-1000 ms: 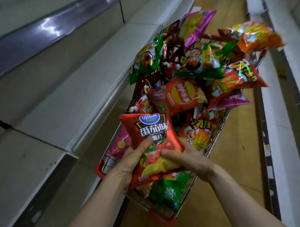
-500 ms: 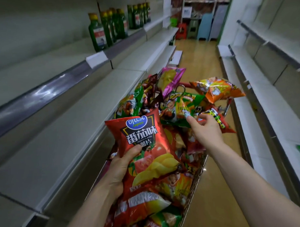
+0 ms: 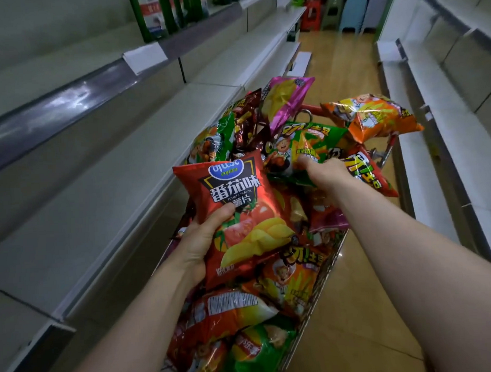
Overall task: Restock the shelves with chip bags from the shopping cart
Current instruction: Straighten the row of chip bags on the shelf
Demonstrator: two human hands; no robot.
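Head view: left grip holds a glossy red foil chip bag roughly upright above the near half of the wire shopping cart, thumb across its front. Printed on the bag: a blue oval logo reading "copico", large white characters 番茄味, "TOMATO FLAVOR", then 薯片, over tomato and crisp artwork. Right grip is closed on a green foil snack bag lying farther back on the heap in the cart, thumb on its face, fingers hidden; its yellow lettering is not legible. Left of the cart runs a pale grey metal shelf.
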